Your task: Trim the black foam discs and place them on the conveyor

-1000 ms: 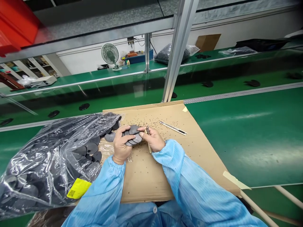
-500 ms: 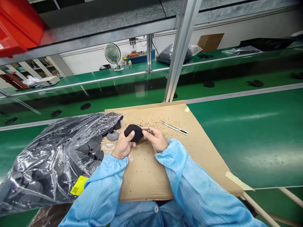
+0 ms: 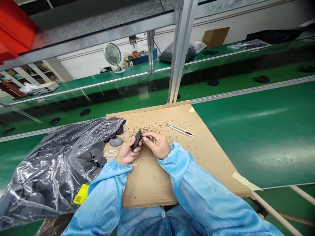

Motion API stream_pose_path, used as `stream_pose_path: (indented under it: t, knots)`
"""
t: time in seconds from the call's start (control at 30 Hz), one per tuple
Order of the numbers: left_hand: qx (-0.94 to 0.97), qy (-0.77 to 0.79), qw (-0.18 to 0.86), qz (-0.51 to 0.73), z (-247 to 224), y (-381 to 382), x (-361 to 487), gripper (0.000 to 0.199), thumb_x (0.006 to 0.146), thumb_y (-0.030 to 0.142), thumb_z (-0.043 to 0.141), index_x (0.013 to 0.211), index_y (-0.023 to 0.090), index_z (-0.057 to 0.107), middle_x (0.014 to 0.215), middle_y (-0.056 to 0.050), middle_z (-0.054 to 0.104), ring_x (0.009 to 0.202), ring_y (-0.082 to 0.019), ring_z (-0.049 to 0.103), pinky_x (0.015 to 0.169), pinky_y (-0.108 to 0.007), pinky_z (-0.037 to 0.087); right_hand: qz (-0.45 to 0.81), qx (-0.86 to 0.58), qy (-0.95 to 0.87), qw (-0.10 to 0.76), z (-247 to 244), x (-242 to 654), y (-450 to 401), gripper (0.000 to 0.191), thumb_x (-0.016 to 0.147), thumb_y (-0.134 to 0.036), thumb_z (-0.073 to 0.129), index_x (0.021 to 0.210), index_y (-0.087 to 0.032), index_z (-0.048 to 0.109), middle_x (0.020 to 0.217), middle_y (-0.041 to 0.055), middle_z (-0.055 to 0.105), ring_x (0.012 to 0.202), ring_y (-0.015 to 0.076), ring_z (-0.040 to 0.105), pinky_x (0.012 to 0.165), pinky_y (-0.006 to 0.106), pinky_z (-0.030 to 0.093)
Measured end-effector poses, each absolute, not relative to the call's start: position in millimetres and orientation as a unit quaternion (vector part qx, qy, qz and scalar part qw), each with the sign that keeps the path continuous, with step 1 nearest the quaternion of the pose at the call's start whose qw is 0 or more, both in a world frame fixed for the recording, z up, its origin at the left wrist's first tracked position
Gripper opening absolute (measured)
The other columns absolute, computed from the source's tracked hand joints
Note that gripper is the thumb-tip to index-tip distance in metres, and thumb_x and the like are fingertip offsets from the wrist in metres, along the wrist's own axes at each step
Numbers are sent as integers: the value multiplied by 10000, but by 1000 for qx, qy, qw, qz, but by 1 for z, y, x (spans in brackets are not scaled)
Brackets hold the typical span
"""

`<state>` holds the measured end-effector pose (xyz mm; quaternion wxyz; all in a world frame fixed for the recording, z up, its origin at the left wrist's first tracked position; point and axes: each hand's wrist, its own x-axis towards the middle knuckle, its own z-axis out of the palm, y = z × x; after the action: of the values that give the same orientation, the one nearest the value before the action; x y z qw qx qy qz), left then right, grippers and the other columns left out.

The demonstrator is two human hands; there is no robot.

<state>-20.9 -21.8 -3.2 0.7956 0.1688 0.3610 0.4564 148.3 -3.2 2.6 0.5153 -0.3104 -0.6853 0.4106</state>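
My left hand [image 3: 127, 151] is closed on a flat black disc [image 3: 136, 140], thumb on one side and fingers behind, and the disc is turned nearly edge-on. Against the disc's right edge, the fingertips of my right hand [image 3: 157, 144] are pinched together. A small shiny metal tool [image 3: 152, 139] sits within that hand; its kind is mostly hidden by the fingers. Tiny black bits lie scattered over the cardboard sheet [image 3: 152, 193] beneath both hands. To the left, a clear plastic bag [image 3: 56, 164] spills similar dark discs [image 3: 95, 153] from its mouth.
A slim white-and-black cutter [image 3: 179, 130] lies on the cardboard beyond my right hand. Behind runs a green conveyor [image 3: 137, 95] carrying spaced black discs [image 3: 85, 112]. An upright metal post [image 3: 180, 55] stands at the cardboard's far edge. A red bin [image 3: 14, 32] hangs upper left.
The black disc has been turned from its broad face to nearly edge-on in my left hand. My right fingers stay at its edge. The whole view has shifted slightly.
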Motion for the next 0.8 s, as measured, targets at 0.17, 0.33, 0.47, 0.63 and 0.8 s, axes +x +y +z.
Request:
stream_pose_path:
  t: [0.17,0.33,0.47,0.63,0.8]
  knots:
    - [213,361,772,477,-3,-22,-16,337,727,293,739,1010,199,582,708,12,514,461,-31,419,328,-96,275,361,-298,-712,523,7,148,-7,161,849,-332,580,884,-230,700,833,57,689,801,201,619,801,369,479]
    - [231,362,760,487,-4,-22,-18,467,686,292,772,1107,259,571,722,19,515,493,-49,457,349,-113,303,336,-290,-731,518,12,148,-8,165,858,-330,560,862,-239,698,790,51,682,777,198,603,796,370,467]
    - [236,370,757,484,-5,-22,-17,481,662,280,788,1096,248,584,702,24,505,488,-47,448,360,-118,310,326,-290,-740,512,11,147,-9,149,853,-314,561,828,-239,687,769,42,666,768,190,591,781,351,459]
    - [242,416,654,584,-2,-19,-6,452,642,275,792,1044,225,591,832,7,585,575,-59,510,412,-138,363,389,-394,-621,554,-2,143,-1,163,842,-358,558,870,-208,616,704,6,579,646,150,530,656,294,435]
    - [280,541,457,648,12,13,-15,502,571,204,791,1040,206,612,920,-28,649,666,-113,577,457,-184,366,410,-478,-523,574,-11,142,8,502,705,-397,674,1118,-191,478,873,22,531,711,152,523,701,304,450]
